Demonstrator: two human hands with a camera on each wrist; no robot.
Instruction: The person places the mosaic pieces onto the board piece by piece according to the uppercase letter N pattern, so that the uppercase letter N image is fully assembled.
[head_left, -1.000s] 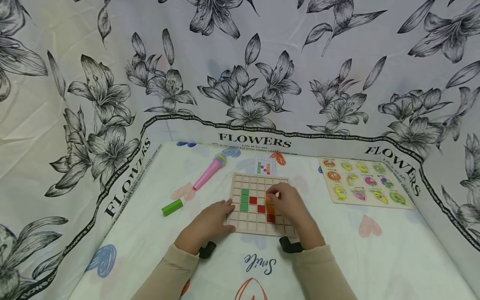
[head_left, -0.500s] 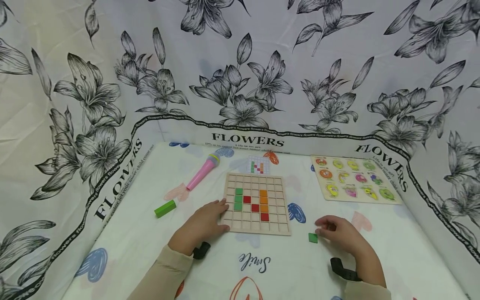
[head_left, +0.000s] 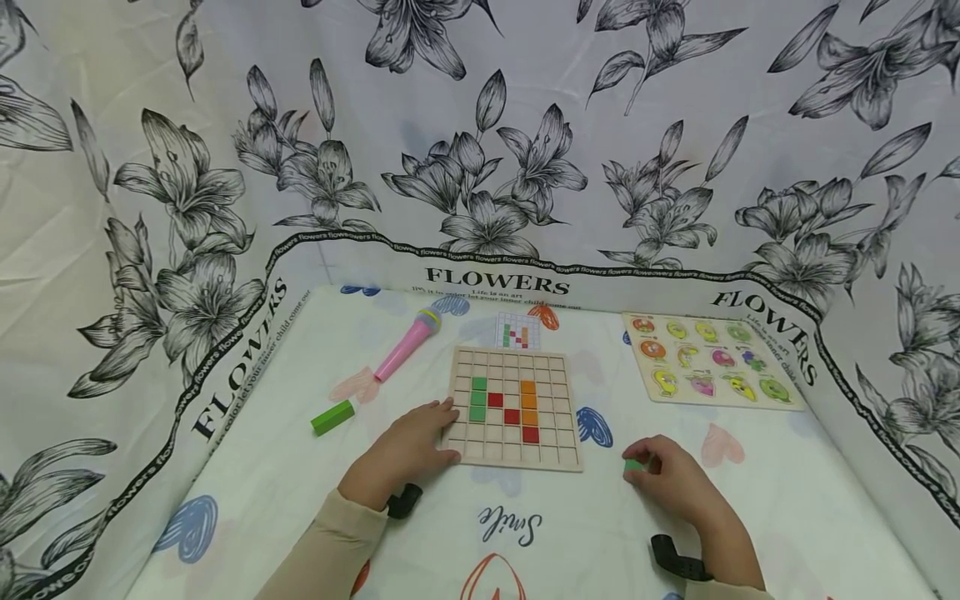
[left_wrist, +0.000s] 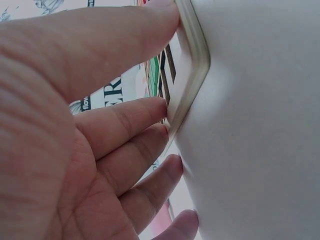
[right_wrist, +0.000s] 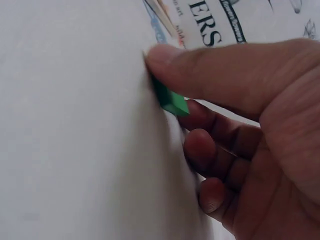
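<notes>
A wooden grid board point(head_left: 480, 450) lies mid-table, holding several green tiles point(head_left: 477, 399) in a column, red tiles point(head_left: 512, 416) running diagonally and orange tiles point(head_left: 528, 402) in another column. My left hand point(head_left: 405, 450) rests at the board's left side, fingertips on its edge and thumb by the near corner; the left wrist view shows the fingers point(left_wrist: 132, 122) fairly straight. To the right of the board, my right hand point(head_left: 671, 475) pinches a loose green tile point(right_wrist: 175, 105) between thumb and fingers, low over the cloth.
A small pattern card point(head_left: 517, 331) lies just behind the board. At the left are a pink toy microphone point(head_left: 405, 348) and a green block point(head_left: 332, 417). A fruit puzzle board point(head_left: 712, 360) lies at the back right, before the flowered curtain point(head_left: 495, 167).
My right hand has left the orange column, where an orange tile now sits, and moved right to the loose green tile, which it now pinches. My left hand stays at the board.
</notes>
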